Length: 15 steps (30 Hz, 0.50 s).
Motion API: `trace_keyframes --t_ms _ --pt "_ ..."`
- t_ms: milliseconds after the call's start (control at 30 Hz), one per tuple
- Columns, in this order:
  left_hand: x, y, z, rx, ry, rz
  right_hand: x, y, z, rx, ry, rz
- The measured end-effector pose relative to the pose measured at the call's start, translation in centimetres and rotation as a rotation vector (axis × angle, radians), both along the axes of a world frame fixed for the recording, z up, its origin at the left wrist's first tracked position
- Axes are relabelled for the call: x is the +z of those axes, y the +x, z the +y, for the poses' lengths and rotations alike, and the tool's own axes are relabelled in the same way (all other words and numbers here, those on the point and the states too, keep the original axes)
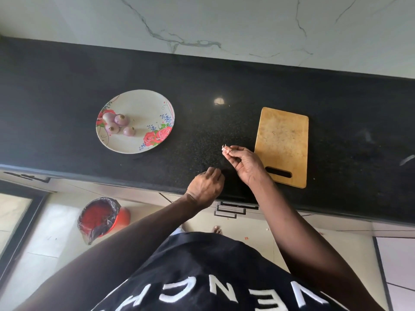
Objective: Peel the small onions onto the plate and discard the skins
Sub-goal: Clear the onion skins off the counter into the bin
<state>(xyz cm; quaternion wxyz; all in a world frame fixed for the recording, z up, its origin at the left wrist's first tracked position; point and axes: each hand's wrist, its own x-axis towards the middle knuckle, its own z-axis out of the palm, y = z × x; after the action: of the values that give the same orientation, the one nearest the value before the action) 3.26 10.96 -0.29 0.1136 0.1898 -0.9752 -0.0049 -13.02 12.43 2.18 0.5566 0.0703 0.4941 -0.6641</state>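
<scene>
White letters on the black shirt (208,277) read upside down (partly "NCH"). Left of the wooden cutting board (283,142) on the black speckled tabletop (67,86), the right hand (243,162) fingers pinch pale onion skin (224,149); the left hand (205,187) is curled, contents unclear.

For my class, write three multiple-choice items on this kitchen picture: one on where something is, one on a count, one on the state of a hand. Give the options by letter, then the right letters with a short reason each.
1. Where does the red bin stand?
A. on the counter beside the plate
B. on the floor below the counter
C. on the cutting board

2. How many small onions lie on the plate?
A. two
B. four
C. six

3. What is the right hand doing?
A. pinching a scrap of onion skin at its fingertips
B. lying flat on the cutting board
C. gripping a knife

Answers:
1 B: the lined bin shows on the floor tiles, below the counter edge.
2 B: four purple bulbs sit clustered on the left side of the floral plate.
3 A: thumb and fingers meet on a pale scrap held above the counter, left of the board.
</scene>
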Motion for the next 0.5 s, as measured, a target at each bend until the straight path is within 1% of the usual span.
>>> trace_keyframes --t_ms 100,133,167,200,267,300,333,400,433,467,500 --pt "-1.0 1.2 -1.1 -0.048 0.046 0.087 0.5 0.3 0.0 -0.005 0.009 -0.023" --pt "-1.0 1.4 -1.4 -0.015 0.097 0.130 0.7 0.4 -0.1 -0.004 0.010 -0.033" --pt "-0.7 1.7 -1.4 0.062 0.179 0.185 0.8 0.5 -0.3 -0.007 0.009 -0.043" --pt "-0.2 1.8 -1.2 0.190 0.308 0.251 0.9 0.6 -0.4 -0.005 0.009 -0.050" --pt "1.0 1.9 -1.5 0.555 0.666 0.404 1.1 1.0 -1.0 -0.005 0.012 -0.077" --pt "1.6 2.3 -1.8 0.740 0.872 0.479 1.1 1.3 -1.3 -0.004 0.014 -0.096" --pt "2.1 2.7 -2.2 0.871 1.118 0.588 1.2 1.6 -1.6 -0.003 0.013 -0.116" --pt "3.0 4.3 -3.3 1.017 1.626 0.868 1.4 2.8 -2.3 0.026 0.012 -0.141" --pt "3.4 5.2 -3.7 1.052 1.804 0.968 1.5 3.5 -2.6 0.043 0.012 -0.148" --pt "3.7 6.5 -4.3 1.077 1.905 1.038 1.7 4.6 -3.2 0.075 0.010 -0.156" --pt "3.8 7.7 -4.8 1.082 1.963 1.082 1.9 5.6 -3.5 0.105 0.010 -0.164"
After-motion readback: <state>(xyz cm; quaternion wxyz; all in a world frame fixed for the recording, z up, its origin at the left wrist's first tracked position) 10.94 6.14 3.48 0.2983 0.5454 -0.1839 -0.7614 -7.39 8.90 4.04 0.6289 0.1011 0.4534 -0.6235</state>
